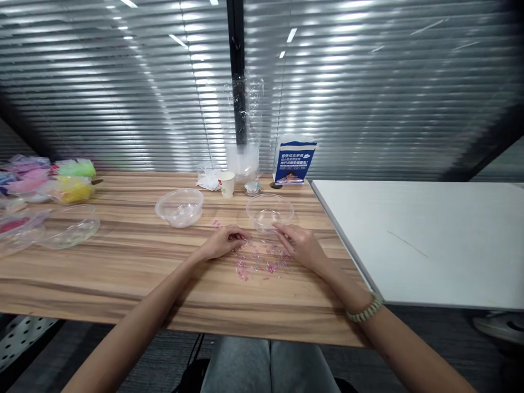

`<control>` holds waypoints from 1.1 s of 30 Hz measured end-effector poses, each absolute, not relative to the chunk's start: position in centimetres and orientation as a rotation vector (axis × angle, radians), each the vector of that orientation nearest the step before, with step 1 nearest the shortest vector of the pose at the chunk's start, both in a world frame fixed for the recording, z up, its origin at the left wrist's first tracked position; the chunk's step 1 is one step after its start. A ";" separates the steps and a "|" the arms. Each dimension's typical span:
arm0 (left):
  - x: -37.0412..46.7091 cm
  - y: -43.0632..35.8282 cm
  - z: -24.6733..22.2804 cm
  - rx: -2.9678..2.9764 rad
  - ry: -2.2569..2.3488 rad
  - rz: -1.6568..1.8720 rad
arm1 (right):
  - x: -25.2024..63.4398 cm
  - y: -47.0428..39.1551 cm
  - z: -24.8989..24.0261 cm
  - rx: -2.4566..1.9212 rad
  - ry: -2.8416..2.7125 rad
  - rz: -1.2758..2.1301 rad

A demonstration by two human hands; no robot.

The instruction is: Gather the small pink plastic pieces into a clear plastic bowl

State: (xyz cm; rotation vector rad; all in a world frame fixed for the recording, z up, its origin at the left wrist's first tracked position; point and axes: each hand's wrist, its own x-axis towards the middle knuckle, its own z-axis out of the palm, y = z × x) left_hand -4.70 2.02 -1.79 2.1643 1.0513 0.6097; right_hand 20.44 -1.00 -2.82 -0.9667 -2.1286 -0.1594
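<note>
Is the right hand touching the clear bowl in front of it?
Cannot tell. In the head view the right hand's fingertips end right at the near rim of the clear bowl, with no plain gap or contact.

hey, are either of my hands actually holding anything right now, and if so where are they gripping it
It cannot be told for sure. Both the left hand and right hand rest fingertips-down among the small pink pieces on the wooden table; any pinched piece is too small to see.

Paper cup (227, 184), perhaps coloured bags (71, 180)
</note>
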 end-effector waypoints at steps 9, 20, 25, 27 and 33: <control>-4.8 2.0 -1.6 2.169 1.040 0.588 | 20.5 -1.0 -2.9 -0.980 -2.128 -0.163; -4.8 1.7 -0.8 2.232 1.126 0.562 | 20.5 -1.0 -2.9 -0.991 -2.144 -0.137; -4.8 1.8 -1.0 2.218 1.115 0.566 | 20.4 -1.1 -2.9 -0.980 -2.140 -0.134; -4.9 1.9 -1.2 2.209 1.098 0.570 | 20.4 -1.0 -2.9 -0.984 -2.144 -0.138; -4.9 1.9 -1.3 2.195 1.084 0.575 | 20.4 -1.0 -2.9 -0.994 -2.158 -0.156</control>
